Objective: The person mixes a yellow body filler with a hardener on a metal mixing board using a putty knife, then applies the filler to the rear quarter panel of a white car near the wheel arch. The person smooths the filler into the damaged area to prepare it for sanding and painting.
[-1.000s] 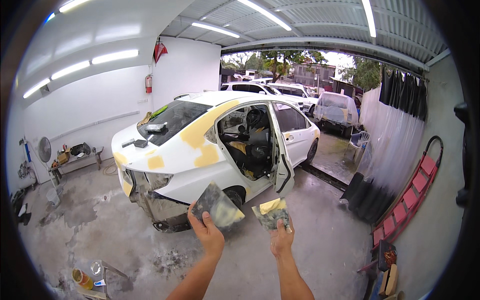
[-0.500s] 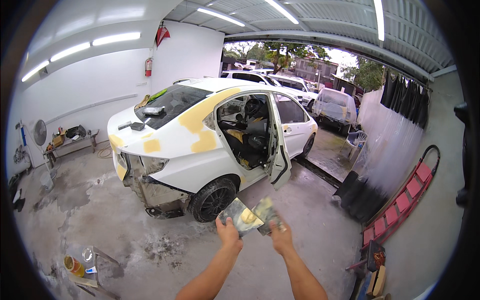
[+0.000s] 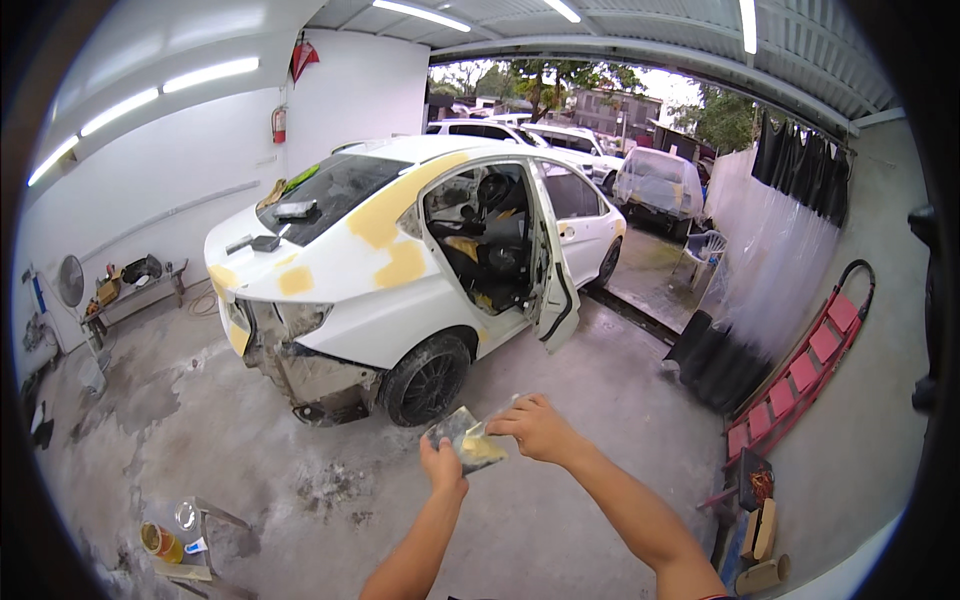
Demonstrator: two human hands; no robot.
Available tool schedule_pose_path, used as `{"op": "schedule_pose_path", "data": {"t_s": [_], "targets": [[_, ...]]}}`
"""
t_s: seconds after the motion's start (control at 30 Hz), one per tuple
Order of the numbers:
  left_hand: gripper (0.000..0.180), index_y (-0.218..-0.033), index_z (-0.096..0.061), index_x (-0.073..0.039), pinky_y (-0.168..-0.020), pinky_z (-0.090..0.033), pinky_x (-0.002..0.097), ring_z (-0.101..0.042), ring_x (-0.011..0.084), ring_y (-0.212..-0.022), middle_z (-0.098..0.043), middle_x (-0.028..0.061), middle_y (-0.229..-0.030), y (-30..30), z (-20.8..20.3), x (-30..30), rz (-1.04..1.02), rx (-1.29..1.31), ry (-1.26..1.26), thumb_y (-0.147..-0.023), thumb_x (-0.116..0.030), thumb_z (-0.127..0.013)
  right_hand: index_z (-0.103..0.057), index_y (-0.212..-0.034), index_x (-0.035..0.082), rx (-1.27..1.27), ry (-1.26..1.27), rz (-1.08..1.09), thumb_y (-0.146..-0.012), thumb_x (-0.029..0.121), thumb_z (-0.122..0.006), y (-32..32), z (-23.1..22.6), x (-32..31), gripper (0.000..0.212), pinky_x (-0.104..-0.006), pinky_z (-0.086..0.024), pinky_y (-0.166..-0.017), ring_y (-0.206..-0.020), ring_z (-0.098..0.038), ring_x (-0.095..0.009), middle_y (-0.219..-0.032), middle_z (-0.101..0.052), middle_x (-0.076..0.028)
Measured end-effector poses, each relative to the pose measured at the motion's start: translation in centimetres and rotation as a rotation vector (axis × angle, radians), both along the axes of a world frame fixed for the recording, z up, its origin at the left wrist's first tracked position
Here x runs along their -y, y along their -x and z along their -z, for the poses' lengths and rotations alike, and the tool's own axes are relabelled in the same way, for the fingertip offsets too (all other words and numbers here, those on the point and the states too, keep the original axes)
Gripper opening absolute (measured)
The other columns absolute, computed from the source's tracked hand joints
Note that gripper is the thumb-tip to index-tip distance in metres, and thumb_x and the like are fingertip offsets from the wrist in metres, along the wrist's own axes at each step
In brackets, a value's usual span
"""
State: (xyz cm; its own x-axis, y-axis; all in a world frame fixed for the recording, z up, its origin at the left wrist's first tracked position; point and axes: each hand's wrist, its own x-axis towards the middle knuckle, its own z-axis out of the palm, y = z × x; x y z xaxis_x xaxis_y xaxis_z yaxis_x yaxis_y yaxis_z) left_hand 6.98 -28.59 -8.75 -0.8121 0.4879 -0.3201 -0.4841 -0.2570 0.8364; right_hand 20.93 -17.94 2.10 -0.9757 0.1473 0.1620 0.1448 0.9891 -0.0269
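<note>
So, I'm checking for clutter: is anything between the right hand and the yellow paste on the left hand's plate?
Only the flat piece the right hand holds, blurred, is by the paste; nothing else visible stands between them. Whether it touches the paste, I cannot tell.

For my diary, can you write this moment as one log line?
left hand: holds flat plate with yellow paste; right hand: grips thin flat piece at the paste; white car: yellow patches, side door open
</note>
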Motion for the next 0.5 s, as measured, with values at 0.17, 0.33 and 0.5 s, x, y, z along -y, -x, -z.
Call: {"op": "schedule_pose_path", "data": {"t_s": [0.17,0.33,0.5], "targets": [[0.054,-0.154,-0.034,-0.001,-0.106,-0.045,0.0377,-0.055,0.0263,-0.126,-0.052,0.0167,-0.145,1.5,0.1,1.0,-0.002,0.042,-0.009,-0.104,-0.006,-0.05,-0.073,-0.116,0.025,-0.109,0.02,-0.049,-0.081,-0.003,-0.062,0.3,1.4,0.6,0.046,-0.0465,-0.036,-0.109,-0.109,-0.062,-0.021,-0.114,-0.073,0.005],[0.051,-0.153,-0.037,-0.001,-0.105,-0.045,0.0414,-0.058,0.0263,-0.121,-0.056,0.0155,-0.14,1.8,0.2,0.6,-0.042,0.103,0.033,-0.103,-0.006,-0.05,-0.073,-0.117,0.024,-0.323,-0.024,-0.079,-0.079,-0.005,-0.063,-0.1,1.8,0.6,0.048,-0.052,-0.032,-0.113,-0.112,-0.061,-0.02,-0.119,-0.072,0.007],[0.046,-0.149,-0.04,-0.006,-0.099,-0.051,0.0448,-0.061,0.0248,-0.117,-0.059,0.0132,-0.135,1.8,-0.2,0.6,0.025,0.158,-0.121,-0.104,-0.005,-0.049,-0.072,-0.119,0.024,-0.203,0.03,-0.107,-0.08,-0.006,-0.063,-1.4,0.6,0.7,0.05,-0.0573,-0.028,-0.115,-0.118,-0.06,-0.018,-0.123,-0.07,0.008]]}}
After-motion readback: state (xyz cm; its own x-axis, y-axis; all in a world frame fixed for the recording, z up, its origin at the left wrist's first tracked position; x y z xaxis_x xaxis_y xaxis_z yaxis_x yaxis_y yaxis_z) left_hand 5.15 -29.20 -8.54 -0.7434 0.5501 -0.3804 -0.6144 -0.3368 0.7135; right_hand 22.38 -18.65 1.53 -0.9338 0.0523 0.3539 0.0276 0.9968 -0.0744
